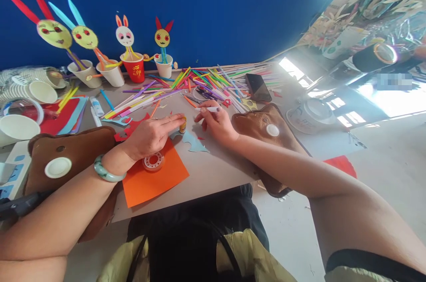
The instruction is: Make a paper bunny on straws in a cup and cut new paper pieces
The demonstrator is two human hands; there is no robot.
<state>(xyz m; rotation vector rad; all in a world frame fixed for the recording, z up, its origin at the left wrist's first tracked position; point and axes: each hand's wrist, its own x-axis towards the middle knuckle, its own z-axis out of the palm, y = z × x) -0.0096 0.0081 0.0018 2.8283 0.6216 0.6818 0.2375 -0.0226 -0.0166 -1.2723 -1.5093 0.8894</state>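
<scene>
A small yellow cylinder [183,125], perhaps a roll or cap, stands on light-blue cut paper [195,141]. My left hand [155,135] reaches over orange paper [166,181] with its fingers extended and together, their tips holding the cylinder. The thumb is hidden. My right hand [218,123] is closed around a white marker [203,109] with a purple end, a little right of the cylinder. Below my left hand, a clear tape roll [153,162] lies on the orange paper. Red paper scraps [138,125] lie beyond that hand.
Paper cups with spoon-faced figures [133,67] line the blue wall. Coloured sticks [199,82] and a phone [258,87] lie at the back. Brown plush-covered pouches [83,151] flank my arms. Stacked cups [36,87] stand left; a plastic-wrapped pile [366,42] is right.
</scene>
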